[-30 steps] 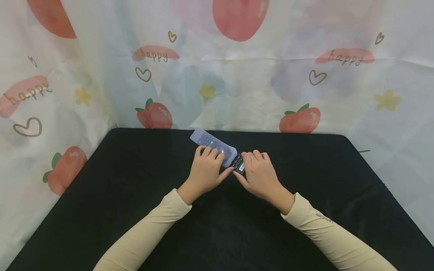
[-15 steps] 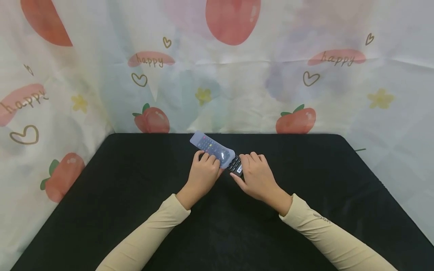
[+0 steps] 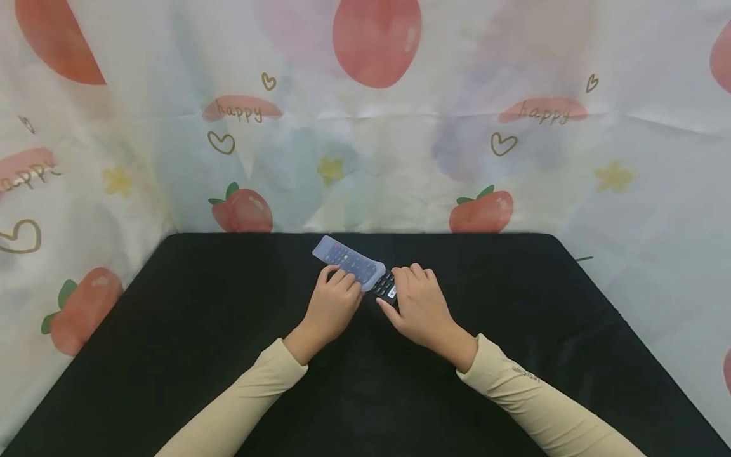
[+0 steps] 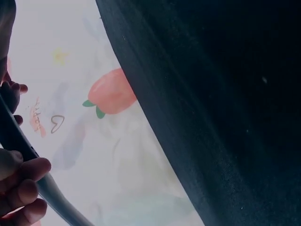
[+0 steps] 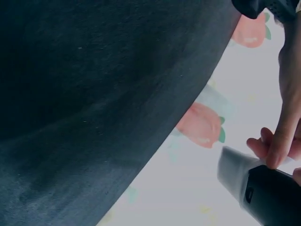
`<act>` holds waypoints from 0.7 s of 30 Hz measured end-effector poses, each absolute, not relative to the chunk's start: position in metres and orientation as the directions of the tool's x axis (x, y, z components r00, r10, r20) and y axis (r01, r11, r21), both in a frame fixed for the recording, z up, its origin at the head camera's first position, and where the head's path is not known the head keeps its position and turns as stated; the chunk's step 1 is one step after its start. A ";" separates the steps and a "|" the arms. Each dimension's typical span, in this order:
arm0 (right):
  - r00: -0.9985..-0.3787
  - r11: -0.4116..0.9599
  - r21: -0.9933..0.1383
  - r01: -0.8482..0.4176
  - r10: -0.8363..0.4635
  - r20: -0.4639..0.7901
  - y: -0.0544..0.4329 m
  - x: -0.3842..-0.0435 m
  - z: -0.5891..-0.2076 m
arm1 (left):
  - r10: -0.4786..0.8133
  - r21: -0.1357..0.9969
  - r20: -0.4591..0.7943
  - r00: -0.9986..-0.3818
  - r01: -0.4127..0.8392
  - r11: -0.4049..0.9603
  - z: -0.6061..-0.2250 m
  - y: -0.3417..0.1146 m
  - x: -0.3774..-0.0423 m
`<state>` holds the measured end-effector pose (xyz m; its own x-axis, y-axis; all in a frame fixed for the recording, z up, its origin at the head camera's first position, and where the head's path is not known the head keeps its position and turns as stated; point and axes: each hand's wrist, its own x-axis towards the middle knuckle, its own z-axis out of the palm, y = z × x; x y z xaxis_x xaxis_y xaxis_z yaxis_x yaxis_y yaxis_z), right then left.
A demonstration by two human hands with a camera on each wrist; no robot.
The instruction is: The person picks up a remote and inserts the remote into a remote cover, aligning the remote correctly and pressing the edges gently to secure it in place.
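Head view, object: a black remote control (image 3: pixel 384 287) lies mostly inside a translucent bluish cover (image 3: pixel 349 261), its bare keypad end showing at the cover's near-right end.
Position: between the two hands, over the far-middle part of the black tabletop (image 3: pixel 365 393).
Long axis: slants from far left to near right; cover and remote roughly in line.
Key relation: the cover's mouth sits in the gap between the hands; the bare end points from there to the right hand (image 3: pixel 422 304).
Nearer hand: right for the remote's bare end, left hand (image 3: pixel 331 304) for the cover; both in contact.
Left hand state: fingers curled over the cover's near edge, pinching it; thumb mostly hidden.
Right hand state: fingers bent over the bare end, thumb at its near side; grips the remote.
Arm pose: forearms in cream sleeves (image 3: pixel 237 400) converge from lower left and lower right, backs of hands up.
Left wrist view: curled fingertips (image 4: pixel 35 167) meet a long dark edge, seen against the printed backdrop (image 4: pixel 136 160); apparently raised off the tabletop.
Right wrist view: one finger presses a dark body with a pale translucent margin; whose finger, cannot tell.
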<state>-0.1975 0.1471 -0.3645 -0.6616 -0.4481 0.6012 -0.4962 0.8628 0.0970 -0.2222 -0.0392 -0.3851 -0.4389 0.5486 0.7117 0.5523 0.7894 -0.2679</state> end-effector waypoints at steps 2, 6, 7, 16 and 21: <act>-0.673 0.867 0.095 -0.489 -0.444 0.592 0.144 -0.196 -0.364 | 0.544 -0.251 0.714 -0.441 0.564 0.787 -0.386 -0.042 -0.222; -0.689 0.883 0.097 -0.460 -0.423 0.589 0.142 -0.194 -0.363 | 0.561 -0.246 0.711 -0.423 0.598 0.763 -0.385 -0.043 -0.221; -0.694 0.887 0.095 -0.451 -0.416 0.588 0.142 -0.193 -0.363 | 0.568 -0.249 0.710 -0.416 0.606 0.756 -0.385 -0.042 -0.221; -0.709 0.906 0.064 -0.418 -0.370 0.600 0.137 -0.190 -0.360 | 0.588 -0.272 0.728 -0.352 0.639 0.720 -0.380 -0.039 -0.216; -0.697 0.903 0.056 -0.426 -0.367 0.615 0.136 -0.190 -0.362 | 0.590 -0.286 0.728 -0.349 0.628 0.724 -0.381 -0.038 -0.214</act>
<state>-0.1897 0.1363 -0.3620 -0.6974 -0.3673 0.6154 -0.4260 0.9030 0.0563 -0.2142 -0.0380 -0.3810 -0.3489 0.5905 0.7278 0.6280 0.7237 -0.2861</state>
